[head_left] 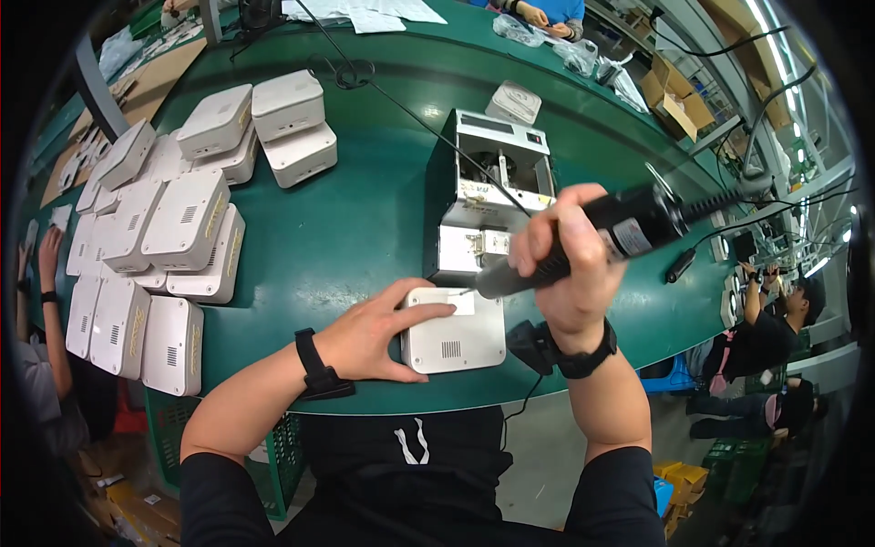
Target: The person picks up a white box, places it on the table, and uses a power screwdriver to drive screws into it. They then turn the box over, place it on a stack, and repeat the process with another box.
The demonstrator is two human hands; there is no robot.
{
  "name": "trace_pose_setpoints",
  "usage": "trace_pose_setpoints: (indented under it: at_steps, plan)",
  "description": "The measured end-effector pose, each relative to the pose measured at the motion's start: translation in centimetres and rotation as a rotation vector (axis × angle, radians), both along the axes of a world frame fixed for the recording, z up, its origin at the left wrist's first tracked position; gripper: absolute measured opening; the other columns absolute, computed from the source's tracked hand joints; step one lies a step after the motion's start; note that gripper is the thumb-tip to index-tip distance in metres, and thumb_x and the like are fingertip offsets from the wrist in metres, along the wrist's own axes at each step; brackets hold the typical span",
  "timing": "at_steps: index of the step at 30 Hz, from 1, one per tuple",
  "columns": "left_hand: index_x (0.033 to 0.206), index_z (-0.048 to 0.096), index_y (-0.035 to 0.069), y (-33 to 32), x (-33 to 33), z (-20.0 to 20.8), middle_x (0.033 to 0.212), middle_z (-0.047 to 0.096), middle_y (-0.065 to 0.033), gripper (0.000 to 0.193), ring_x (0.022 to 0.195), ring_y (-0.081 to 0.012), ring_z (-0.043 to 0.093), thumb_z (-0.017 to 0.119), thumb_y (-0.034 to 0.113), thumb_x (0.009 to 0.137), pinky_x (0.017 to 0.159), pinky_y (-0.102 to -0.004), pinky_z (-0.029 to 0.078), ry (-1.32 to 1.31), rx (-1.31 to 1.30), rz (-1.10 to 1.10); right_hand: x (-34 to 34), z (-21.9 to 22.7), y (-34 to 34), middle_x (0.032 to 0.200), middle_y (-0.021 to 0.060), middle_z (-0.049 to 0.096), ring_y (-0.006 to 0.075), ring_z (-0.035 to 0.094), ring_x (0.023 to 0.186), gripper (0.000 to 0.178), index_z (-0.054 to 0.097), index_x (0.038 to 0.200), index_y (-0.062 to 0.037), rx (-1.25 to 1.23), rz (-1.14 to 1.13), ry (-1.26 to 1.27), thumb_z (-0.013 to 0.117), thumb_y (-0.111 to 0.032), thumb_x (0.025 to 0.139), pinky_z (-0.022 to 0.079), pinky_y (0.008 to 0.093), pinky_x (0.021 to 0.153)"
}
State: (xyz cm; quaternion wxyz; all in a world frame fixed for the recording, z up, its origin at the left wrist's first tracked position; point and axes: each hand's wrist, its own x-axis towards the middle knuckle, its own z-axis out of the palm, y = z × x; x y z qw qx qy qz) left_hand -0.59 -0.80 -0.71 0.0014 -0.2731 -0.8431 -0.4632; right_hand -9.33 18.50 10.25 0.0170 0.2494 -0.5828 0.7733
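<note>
A white plastic device case (pixel 478 342) with rounded corners, a slotted vent and a pale label lies flat near the table's front edge. My left hand (pixel 369 333) grips it from the left, thumb at the near side and index finger on top by the label. In my right hand (pixel 579 255) is a black electric screwdriver (pixel 629 223), fingers wrapped round its body. The tool slants down to the left, and its thin bit meets the case or hovers just over it, near the far edge; contact cannot be told.
Just beyond the case stands a metal screw feeder (pixel 497 173), with another white device (pixel 514 102) behind it. White cases (pixel 187 223) are piled on the green table's left. A cable (pixel 410 114) hangs across the middle. A black corded piece (pixel 529 346) sits beside my right wrist. Other people work around.
</note>
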Motion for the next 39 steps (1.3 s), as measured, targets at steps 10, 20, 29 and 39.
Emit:
trace_pose_setpoints:
  at_steps: [10,20,29,39]
  plan:
    - [0.138,0.049,0.023,3.5,-1.5,-0.4,0.134,0.042,-0.0162,0.08,0.121,-0.0359,0.049,0.083,0.033,0.066,0.097,-0.0425,0.047,0.019,-0.066,-0.015,-1.8,2.1,0.7,0.061,0.0067,0.048,0.016,0.046,0.047,0.019,0.048,0.098,-0.0043,0.022,-0.155,0.112,0.05,-0.022,0.092,0.043,0.0331,0.049]
    - [0.137,0.05,0.023,3.8,-2.0,-1.1,0.135,0.042,-0.0185,0.082,0.122,-0.0375,0.048,0.085,0.031,0.063,0.099,-0.0428,0.045,0.031,-0.023,-0.011,0.0,2.4,0.2,0.061,0.0062,0.046,0.0153,0.044,0.046,0.022,0.047,0.098,-0.0043,0.023,0.037,0.02,0.048,-0.025,0.093,0.043,0.0328,0.05]
    - [0.135,0.053,0.021,4.0,-2.0,-1.3,0.133,0.044,-0.0206,0.081,0.123,-0.0383,0.047,0.085,0.03,0.062,0.101,-0.0434,0.044,0.049,-0.005,-0.01,0.4,0.3,-0.4,0.062,0.0069,0.046,0.016,0.043,0.047,0.022,0.043,0.098,-0.0048,0.043,0.111,0.007,0.049,-0.025,0.092,0.042,0.0336,0.05]
    - [0.131,0.057,0.016,4.0,-2.1,-0.9,0.131,0.045,-0.0207,0.076,0.122,-0.0378,0.048,0.085,0.029,0.061,0.102,-0.0429,0.044,0.077,-0.017,-0.017,1.0,-0.4,-0.3,0.062,0.0076,0.046,0.016,0.042,0.047,0.019,0.042,0.096,-0.0056,0.012,0.191,0.039,0.05,-0.022,0.091,0.041,0.0338,0.048]
